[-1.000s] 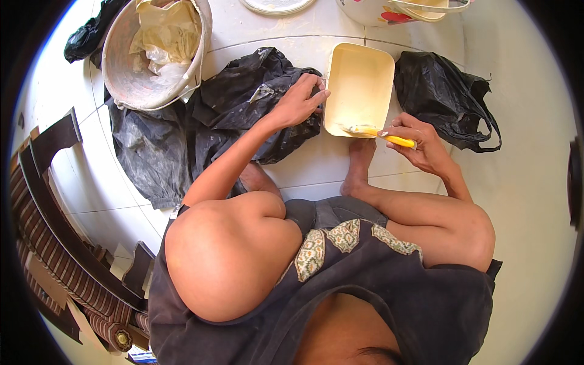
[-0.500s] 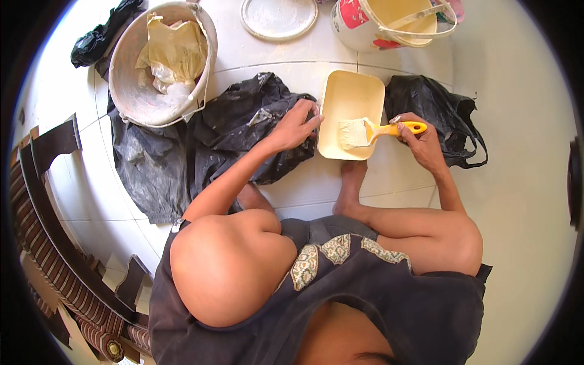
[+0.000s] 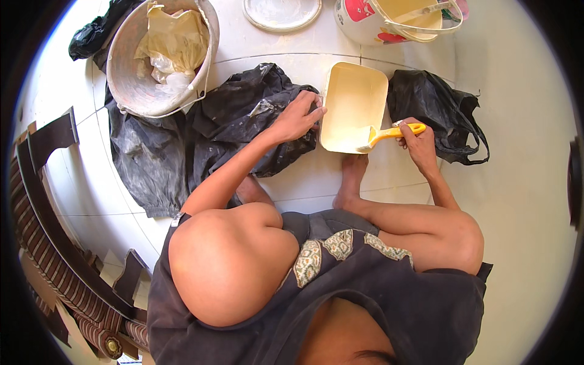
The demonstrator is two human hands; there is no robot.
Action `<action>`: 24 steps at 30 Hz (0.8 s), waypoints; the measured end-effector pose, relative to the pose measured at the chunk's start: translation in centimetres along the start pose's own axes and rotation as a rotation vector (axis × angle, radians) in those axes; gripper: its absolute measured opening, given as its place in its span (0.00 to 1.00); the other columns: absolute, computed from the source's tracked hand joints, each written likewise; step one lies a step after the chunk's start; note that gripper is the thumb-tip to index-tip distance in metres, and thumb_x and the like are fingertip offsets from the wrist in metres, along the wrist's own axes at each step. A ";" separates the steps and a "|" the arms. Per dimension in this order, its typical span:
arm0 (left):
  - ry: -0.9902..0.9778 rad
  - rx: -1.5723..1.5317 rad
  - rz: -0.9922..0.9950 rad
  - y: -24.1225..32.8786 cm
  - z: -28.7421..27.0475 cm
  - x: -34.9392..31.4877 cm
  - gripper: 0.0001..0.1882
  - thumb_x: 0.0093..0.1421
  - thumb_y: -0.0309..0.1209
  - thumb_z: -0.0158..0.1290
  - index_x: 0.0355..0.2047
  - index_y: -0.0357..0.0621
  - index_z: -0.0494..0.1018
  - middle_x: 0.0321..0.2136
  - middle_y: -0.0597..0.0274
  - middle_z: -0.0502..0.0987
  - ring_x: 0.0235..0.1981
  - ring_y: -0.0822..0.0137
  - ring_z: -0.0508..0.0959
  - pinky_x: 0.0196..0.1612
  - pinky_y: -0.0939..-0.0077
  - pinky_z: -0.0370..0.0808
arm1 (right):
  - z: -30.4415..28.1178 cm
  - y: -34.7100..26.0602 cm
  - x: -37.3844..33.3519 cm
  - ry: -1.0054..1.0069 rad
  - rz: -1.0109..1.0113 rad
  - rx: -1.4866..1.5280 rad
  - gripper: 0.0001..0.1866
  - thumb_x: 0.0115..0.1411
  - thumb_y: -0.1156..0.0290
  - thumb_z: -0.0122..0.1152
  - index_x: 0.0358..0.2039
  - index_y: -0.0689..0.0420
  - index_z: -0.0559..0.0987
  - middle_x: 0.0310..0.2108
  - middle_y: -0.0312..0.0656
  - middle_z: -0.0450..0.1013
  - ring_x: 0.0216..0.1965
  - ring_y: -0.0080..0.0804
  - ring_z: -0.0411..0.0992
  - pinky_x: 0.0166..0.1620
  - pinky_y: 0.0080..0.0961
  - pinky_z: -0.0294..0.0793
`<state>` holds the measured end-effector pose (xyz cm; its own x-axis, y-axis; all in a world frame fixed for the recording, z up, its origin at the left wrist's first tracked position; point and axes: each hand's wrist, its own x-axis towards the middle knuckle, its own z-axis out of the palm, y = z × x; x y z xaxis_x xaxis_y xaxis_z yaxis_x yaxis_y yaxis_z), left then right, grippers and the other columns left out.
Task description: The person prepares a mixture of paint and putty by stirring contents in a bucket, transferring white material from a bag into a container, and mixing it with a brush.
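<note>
Cream paint tray (image 3: 353,103), paint-coated inside

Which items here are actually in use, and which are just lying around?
In use:
- cream tray, steadied at its edge by the left hand
- yellow-handled brush, gripped in the right hand, bristles in the tray

Lying about:
- paint bucket
- round lid
- basin with crumpled bags
- black sheet
- black bag
- wooden furniture
</note>
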<state>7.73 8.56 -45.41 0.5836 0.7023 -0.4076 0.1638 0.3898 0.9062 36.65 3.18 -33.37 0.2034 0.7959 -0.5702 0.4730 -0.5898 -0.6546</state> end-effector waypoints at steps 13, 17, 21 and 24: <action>-0.032 0.062 -0.049 0.2 0.0 0.2 0.14 0.68 0.37 0.49 0.45 0.37 0.66 0.49 0.55 0.64 0.51 0.63 0.71 0.47 0.67 0.83 | 0.3 -6.3 0.6 -0.254 -0.511 -0.463 0.08 0.61 0.71 0.59 0.34 0.64 0.77 0.24 0.44 0.72 0.22 0.32 0.68 0.29 0.25 0.70; -0.033 0.072 -0.051 -0.1 0.0 0.2 0.15 0.68 0.37 0.49 0.45 0.37 0.66 0.50 0.54 0.64 0.50 0.63 0.72 0.46 0.68 0.83 | 0.6 -6.8 1.1 -0.222 -0.556 -0.547 0.08 0.60 0.72 0.60 0.34 0.64 0.77 0.25 0.47 0.73 0.23 0.38 0.69 0.31 0.27 0.71; -0.042 0.055 -0.079 0.5 0.1 0.2 0.16 0.68 0.39 0.49 0.45 0.37 0.66 0.50 0.53 0.64 0.49 0.63 0.72 0.46 0.69 0.83 | 0.7 -7.3 1.7 -0.123 -0.639 -0.609 0.07 0.60 0.73 0.61 0.35 0.64 0.77 0.28 0.47 0.74 0.25 0.40 0.71 0.32 0.28 0.73; -0.003 0.053 -0.048 0.4 0.4 0.1 0.18 0.66 0.42 0.49 0.44 0.37 0.67 0.46 0.51 0.66 0.38 0.61 0.77 0.43 0.68 0.79 | 0.8 -7.8 2.1 -0.060 -0.767 -0.642 0.07 0.60 0.74 0.61 0.36 0.63 0.76 0.30 0.46 0.74 0.28 0.42 0.73 0.33 0.30 0.74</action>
<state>8.19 8.53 -44.99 0.5767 0.6814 -0.4507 0.2340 0.3908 0.8902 32.75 9.31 -29.87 -0.3861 0.9115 -0.1418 0.8347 0.2797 -0.4744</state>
